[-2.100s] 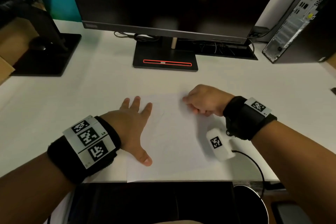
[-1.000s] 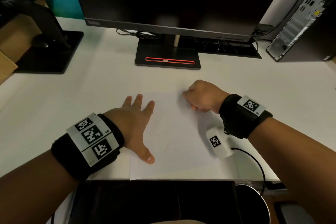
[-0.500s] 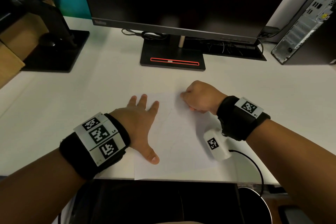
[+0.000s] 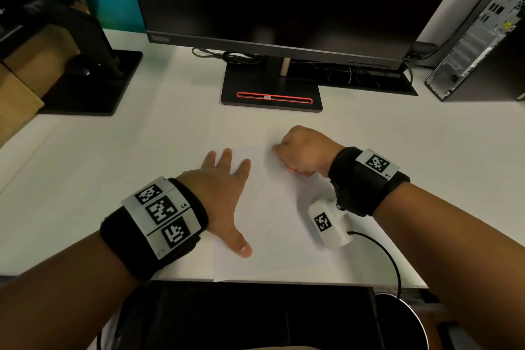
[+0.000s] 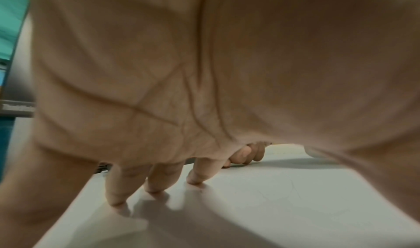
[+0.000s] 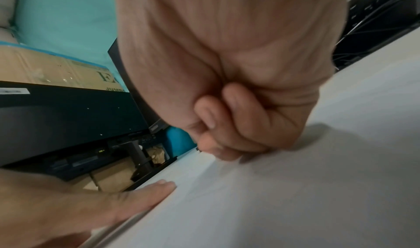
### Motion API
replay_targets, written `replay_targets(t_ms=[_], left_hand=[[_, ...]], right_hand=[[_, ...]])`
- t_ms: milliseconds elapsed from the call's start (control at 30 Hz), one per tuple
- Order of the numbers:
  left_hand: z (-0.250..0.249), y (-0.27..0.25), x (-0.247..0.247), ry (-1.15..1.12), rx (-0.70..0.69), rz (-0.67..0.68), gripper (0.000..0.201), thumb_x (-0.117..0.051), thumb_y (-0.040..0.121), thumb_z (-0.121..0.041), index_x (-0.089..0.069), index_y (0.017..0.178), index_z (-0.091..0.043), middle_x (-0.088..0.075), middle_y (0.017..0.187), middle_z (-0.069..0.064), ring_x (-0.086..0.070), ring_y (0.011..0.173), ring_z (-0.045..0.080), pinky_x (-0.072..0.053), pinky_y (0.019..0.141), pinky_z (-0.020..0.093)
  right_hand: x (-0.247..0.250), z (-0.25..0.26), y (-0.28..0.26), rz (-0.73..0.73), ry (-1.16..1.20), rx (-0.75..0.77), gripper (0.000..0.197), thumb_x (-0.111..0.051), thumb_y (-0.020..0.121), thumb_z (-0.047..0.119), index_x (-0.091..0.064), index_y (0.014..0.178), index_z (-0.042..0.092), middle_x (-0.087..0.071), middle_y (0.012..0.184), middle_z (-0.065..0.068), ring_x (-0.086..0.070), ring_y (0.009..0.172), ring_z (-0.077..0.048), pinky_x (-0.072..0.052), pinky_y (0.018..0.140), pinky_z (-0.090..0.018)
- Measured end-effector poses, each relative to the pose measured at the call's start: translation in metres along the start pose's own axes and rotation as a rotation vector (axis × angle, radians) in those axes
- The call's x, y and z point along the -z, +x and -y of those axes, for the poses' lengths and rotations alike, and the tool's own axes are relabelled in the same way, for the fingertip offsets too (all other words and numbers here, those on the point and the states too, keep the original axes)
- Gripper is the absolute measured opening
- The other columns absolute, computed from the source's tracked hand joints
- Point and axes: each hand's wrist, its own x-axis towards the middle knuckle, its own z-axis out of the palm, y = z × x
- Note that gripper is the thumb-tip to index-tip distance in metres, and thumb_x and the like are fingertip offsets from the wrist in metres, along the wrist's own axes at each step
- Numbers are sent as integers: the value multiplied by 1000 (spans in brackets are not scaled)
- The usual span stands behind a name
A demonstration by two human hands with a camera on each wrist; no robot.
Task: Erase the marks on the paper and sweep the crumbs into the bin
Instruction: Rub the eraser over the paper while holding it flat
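Observation:
A white sheet of paper [image 4: 284, 221] lies on the white desk near its front edge, with faint pencil marks [image 4: 267, 179] on it. My left hand [image 4: 224, 187] lies flat on the sheet's left edge, fingers spread and fingertips [image 5: 154, 185] pressing down. My right hand [image 4: 298, 150] is curled into a fist at the top of the sheet. Its fingertips [image 6: 211, 147] pinch a small dark eraser [image 6: 198, 149] against the paper, and the eraser is almost wholly hidden. A dark round bin [image 4: 409, 310] stands below the desk edge at the right.
A black monitor [image 4: 270, 0] on a stand base [image 4: 272, 96] stands behind the paper. A computer tower [image 4: 477, 37] is at the back right, a second black stand [image 4: 91, 85] and a cardboard box [image 4: 17, 94] at the left. A cable [image 4: 392, 258] hangs over the front edge.
My right fist has shifted a little to the left along the top of the paper. The left hand stays pressed flat on the sheet.

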Motion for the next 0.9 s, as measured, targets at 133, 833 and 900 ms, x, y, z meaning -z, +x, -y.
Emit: replay_targets(t_ms=[133,833,900], left_hand=[[1,0,0,-5,-5,-2,160,-81,49,-78,29,152,-26,34,159,9,25,148,34,-21,119,59],[-1,-2,3,5,1,22,158,-81,51,-78,30,152,-26,36,158,10,27,148,34,-19,120,59],[-1,-2,3,5,1,27,158,-80,52,-78,31,152,-26,37,158,9,27,148,34,-19,120,59]], right_hand=[[3,-6,-1,41,10,-6,40,-51,101,27,-61,68,7,-56,60,-7,-43,45,-18,-37,42,-19],[9,-26,-12,105,-69,59,41,-51,101,30,-61,68,8,-57,60,-8,-44,45,-20,-38,43,-20],[12,-31,-11,76,-46,40,42,-52,101,30,-60,66,9,-55,58,-6,-43,44,-19,-38,43,-21]])
